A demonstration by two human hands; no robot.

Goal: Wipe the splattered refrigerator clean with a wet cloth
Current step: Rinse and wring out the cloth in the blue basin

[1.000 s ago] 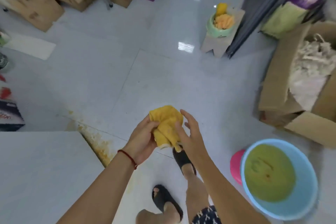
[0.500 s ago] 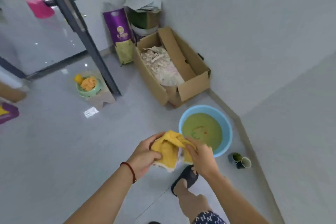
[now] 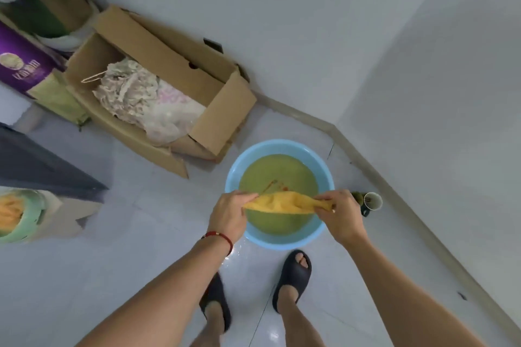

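Head view: two black slippers [image 3: 291, 276] on the pale tiled floor [image 3: 127, 234]; above them, left hand [image 3: 229, 215] and right hand [image 3: 339, 215] each grip an end of the twisted yellow cloth [image 3: 282, 203], stretched over a round blue plastic basin [image 3: 277, 239] of murky green water; open cardboard box [image 3: 197, 70] beyond.

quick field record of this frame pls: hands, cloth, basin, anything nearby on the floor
left hand: grips one end of the yellow cloth
right hand: grips the other end
cloth state: stretched out between both hands, held above the basin
blue basin: on the floor, holds murky green-yellow water
cup: on the floor right of the basin
cardboard box: open, against the wall, behind the basin
feet: in dark slippers, just short of the basin
refrigerator: cannot tell from this view
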